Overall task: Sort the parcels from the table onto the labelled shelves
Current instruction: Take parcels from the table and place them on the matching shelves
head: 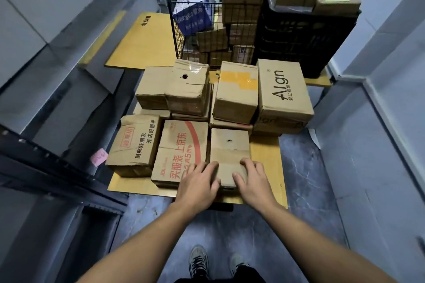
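**Hands clasp plain parcel at near bench edge**

Both hands are set on 1 plain parcel (230, 147), which lies at the near edge of the bench (268, 163), toward its near right corner.

- Left hand (197, 182): fingers laid over the parcel's near left corner, thumb against the near face.
- Right hand (255, 181): fingers curled over the near right corner, thumb on the near face.

Each hand clasps the parcel. It cannot be told whether the base is lifted off the bench.

A red-printed parcel (181, 147) lies just beside the plain parcel on its left, and the left hand partly covers its near right corner. A black-printed parcel (135, 142) sits at the near left corner of the bench, touching the red-printed one.

Behind this row, parcels are stacked across the middle of the bench:
- a holed parcel (188, 85) on the left
- a yellow-taped parcel (236, 89) in the centre
- an Align parcel (284, 89) at the right edge

At the far end stand a wire cage (197, 30) and a black crate (303, 37), both loaded with parcels.

A metal shelf (46, 156) runs along the left side and carries a pink label (99, 156). 2 shoes (199, 259) stand on the floor before the bench.
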The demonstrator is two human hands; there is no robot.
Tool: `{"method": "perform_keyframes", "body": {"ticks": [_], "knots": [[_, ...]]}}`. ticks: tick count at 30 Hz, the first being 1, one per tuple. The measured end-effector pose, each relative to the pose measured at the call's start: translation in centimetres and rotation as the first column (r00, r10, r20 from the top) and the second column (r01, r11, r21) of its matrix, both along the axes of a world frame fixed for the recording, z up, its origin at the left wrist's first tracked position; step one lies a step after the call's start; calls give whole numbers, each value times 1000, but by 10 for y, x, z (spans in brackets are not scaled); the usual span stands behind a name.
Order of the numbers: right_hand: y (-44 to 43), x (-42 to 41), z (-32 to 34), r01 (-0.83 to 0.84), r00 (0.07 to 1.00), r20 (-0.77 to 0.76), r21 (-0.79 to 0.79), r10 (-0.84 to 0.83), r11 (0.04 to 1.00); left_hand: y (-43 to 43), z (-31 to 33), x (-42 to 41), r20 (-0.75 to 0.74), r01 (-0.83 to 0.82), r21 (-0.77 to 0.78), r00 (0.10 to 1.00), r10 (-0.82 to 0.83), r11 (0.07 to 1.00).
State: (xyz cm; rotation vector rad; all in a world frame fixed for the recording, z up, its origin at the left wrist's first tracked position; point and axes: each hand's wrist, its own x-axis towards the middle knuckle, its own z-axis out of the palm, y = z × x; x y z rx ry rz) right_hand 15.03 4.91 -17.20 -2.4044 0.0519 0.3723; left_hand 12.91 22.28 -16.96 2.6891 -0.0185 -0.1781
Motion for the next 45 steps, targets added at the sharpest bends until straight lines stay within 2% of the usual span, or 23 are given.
{"method": "perform_keyframes", "body": {"ticks": [2,4,6,8,10,14,16,20,25,29,33,34,37,40,43,45], "knots": [[0,2,3,46,999,5,64,-46,997,0,2,-4,36,-22,-105,999,26,994],[-5,2,8,65,997,30,120,-69,991,-3,8,-8,73,-61,-272,994,84,960],[-14,4,15,63,996,55,173,-74,983,-7,15,-11,58,-127,-486,982,177,865],[-24,4,21,45,995,73,214,-62,976,-12,22,-11,2,-193,-668,965,261,719],[-33,3,26,20,995,93,247,-45,969,-18,27,-10,-22,-236,-743,944,329,626],[-56,9,37,-100,986,156,311,53,945,-32,31,-13,-27,-339,-744,876,481,576],[-66,13,41,-168,979,167,345,115,923,-38,32,-15,-52,-375,-734,862,504,567],[-76,16,45,-235,969,167,416,180,879,-52,40,-22,-92,-362,-776,875,475,517],[-75,19,56,-306,952,150,450,266,839,-61,54,-38,4,-342,-781,835,550,523],[-74,17,63,-257,962,67,555,266,791,-72,63,-50,44,-311,-782,837,545,540],[-73,13,67,-163,954,-41,758,296,631,-76,79,-60,45,-283,-855,793,607,434],[-73,14,67,-116,956,-76,791,284,601,-75,83,-62,50,-290,-854,781,623,432],[-73,19,66,31,951,-180,863,251,505,-68,89,-68,110,-363,-772,732,672,522],[-68,18,69,26,933,-191,881,304,473,-62,90,-74,132,-442,-700,692,710,561],[-58,16,72,12,915,-189,896,357,445,-60,94,-84,65,-408,-789,689,722,460],[-52,11,77,-81,918,-116,881,379,466,-59,94,-93,35,-405,-813,682,730,418]]}}
